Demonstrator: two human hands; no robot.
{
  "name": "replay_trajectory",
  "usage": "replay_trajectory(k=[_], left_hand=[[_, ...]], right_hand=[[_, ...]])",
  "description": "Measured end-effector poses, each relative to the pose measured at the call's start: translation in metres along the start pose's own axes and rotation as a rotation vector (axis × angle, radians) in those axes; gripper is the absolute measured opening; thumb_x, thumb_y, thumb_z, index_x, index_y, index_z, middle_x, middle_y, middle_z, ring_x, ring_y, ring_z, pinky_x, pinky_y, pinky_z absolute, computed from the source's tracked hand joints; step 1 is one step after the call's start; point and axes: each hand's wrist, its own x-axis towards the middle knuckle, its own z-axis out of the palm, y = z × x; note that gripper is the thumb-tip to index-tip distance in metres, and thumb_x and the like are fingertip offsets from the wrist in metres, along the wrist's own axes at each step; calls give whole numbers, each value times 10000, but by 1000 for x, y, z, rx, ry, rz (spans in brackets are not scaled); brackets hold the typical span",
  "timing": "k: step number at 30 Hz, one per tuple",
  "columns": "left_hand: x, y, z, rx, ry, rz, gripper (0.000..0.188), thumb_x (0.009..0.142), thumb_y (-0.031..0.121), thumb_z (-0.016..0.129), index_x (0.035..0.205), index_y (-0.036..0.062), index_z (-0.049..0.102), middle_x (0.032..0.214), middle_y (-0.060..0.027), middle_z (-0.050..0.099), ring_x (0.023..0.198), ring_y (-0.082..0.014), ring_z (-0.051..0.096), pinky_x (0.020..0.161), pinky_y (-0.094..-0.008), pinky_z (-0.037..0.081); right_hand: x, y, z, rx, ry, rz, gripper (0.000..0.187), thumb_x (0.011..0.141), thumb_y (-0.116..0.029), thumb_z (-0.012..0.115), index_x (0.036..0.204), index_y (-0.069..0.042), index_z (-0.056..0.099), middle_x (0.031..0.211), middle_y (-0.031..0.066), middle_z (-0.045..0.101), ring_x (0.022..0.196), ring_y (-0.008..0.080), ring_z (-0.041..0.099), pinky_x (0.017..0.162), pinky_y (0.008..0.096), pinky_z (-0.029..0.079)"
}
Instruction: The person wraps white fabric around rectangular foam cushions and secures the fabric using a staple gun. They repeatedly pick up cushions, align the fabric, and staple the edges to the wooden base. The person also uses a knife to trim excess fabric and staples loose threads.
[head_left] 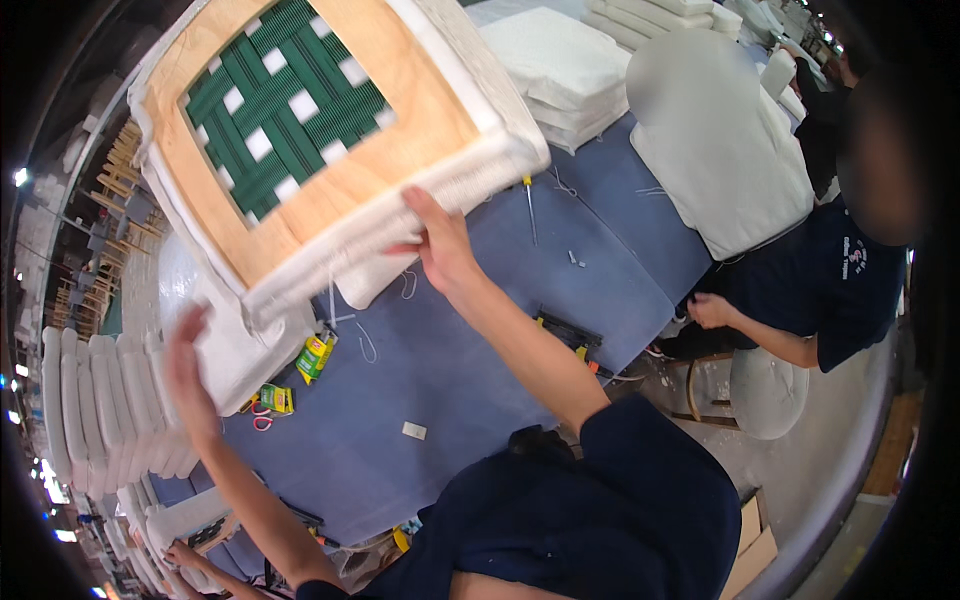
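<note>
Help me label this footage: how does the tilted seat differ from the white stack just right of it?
The tilted seat shows a wooden frame and green webbing; the white stack shows only white covering. The tilted seat is one piece, with the right hand at its edge; the white stack is several, lying on the table. Both have white covering.

Tbl was well lit, bkgd at L dim w/ small glaring lights; L hand was motion-blurred; fisheye bent edges, corners went blk.
</note>
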Motion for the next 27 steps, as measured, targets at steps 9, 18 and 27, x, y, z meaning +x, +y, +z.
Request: replay_trajectory(k=[9,18,27], left_hand=[[-537,-191,100,-315,440,-1429,146,1088,175,619,1103,46,686,955,-50,699,879,-142,666,749,-322,570],[-628,-56,212,-310,-102,-1692,233,1075,242,619,1208,72,707,1054,-84,726,990,-173,686,824,-334,569],[-591,-116,174,-264,-16,-1539,313,1099,301,565,1280,98,720,1079,-75,739,1013,-163,695,822,-346,566]], right_hand=[[204,83,-150,-389,199,397,871,814,-593,902,1434,-64,597,1248,151,700,892,259,729,640,332,629],[240,149,-255,-535,347,584,1146,728,-700,925,1563,-59,471,1407,211,604,971,400,733,832,474,620],[214,145,-230,-694,201,609,979,897,-800,697,1543,-91,497,1335,191,635,1085,324,722,894,464,548]])
